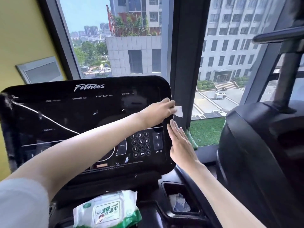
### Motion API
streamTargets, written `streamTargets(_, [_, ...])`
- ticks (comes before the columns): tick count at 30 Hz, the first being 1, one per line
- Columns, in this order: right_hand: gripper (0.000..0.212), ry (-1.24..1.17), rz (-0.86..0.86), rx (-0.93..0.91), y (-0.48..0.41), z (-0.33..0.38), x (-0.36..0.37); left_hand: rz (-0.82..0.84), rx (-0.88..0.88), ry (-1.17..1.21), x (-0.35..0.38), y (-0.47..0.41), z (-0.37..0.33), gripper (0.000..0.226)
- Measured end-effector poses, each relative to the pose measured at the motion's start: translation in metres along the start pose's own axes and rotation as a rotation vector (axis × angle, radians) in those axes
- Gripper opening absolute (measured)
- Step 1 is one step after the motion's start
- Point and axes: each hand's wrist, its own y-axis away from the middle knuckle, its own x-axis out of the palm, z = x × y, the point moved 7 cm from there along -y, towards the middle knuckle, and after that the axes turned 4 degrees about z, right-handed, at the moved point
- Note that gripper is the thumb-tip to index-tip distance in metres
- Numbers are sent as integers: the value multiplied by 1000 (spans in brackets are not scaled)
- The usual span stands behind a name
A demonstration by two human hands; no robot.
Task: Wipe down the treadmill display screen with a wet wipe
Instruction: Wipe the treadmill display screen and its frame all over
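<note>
Nearest sits a pack of wipes (pixel 107 209) on the treadmill's tray, below the display screen (pixel 85 122). Reaching across, the left hand (pixel 158 112) has its fingers pinched on a wet wipe (pixel 179 111) at the screen's right edge. Right hand (pixel 181 145), fingers flat and together, steadies that edge. Limp, light, slippery cloth; best bunched under the fingertips.
</note>
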Motion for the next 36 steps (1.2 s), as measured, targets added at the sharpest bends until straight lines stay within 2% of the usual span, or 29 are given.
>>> streamTargets(3, [81, -32, 37, 12, -1, 0, 1, -177, -295, 113, -17, -1, 36, 41])
streamTargets(4, [81, -48, 41, 15, -1, 0, 0, -212, -335, 125, -18, 1, 37, 40])
streamTargets(5, [81, -60, 46, 17, -2, 1, -1, -194, -283, 92, -16, 1, 30, 37])
streamTargets(8, [79, -73, 59, 35, -2, 0, -4, -17, 52, -42, 3, 11, -7, 25])
streamTargets(9, [78, -75, 58, 38, -2, 0, -6, -4, 45, -41, 2, 12, -5, 22])
streamTargets(12, [78, -77, 63, 27, -2, 2, -6, -216, -328, 80, -14, 7, 31, 22])
streamTargets(13, [77, -80, 63, 29, -2, 1, -5, -266, -392, 98, -14, 8, 32, 24])
streamTargets(14, [77, -84, 62, 32, -2, 1, -4, -273, -351, 81, -11, 7, 25, 27])
streamTargets(17, [76, -79, 76, 44, -2, -3, -2, -55, 3, 5, 15, 10, -14, 33])
streamTargets(18, [76, -71, 74, 36, -2, -3, -2, -29, 7, 9, 13, 11, -12, 34])
streamTargets(22, [76, -63, 58, -6, -2, -1, -4, -256, -435, 126, -11, 6, 26, 40])
streamTargets(23, [76, -64, 54, -11, -2, -1, -5, -252, -424, 127, -9, 5, 21, 39])
streamTargets(26, [74, -62, 51, -28, -2, -2, -6, -66, -89, 57, 15, 9, -21, 30])
streamTargets(27, [73, -56, 54, -32, -2, -3, -6, -41, -61, 47, 15, 10, -21, 29])
streamTargets(28, [73, -51, 54, -37, -2, -3, -7, -50, -121, 62, 11, 7, -11, 31])
streamTargets(31, [75, -63, 48, -48, -2, -4, -9, -258, -451, 135, -10, 5, 26, 42])
streamTargets(32, [75, -64, 54, -52, -2, -4, -8, -268, -455, 132, -11, 6, 24, 41])
streamTargets(35, [74, -73, 70, -77, -2, -4, -10, -57, -95, 40, 13, 9, -17, 35])
streamTargets(36, [74, -79, 57, -76, 0, -5, -10, -10, -43, 30, 15, 11, -22, 35])
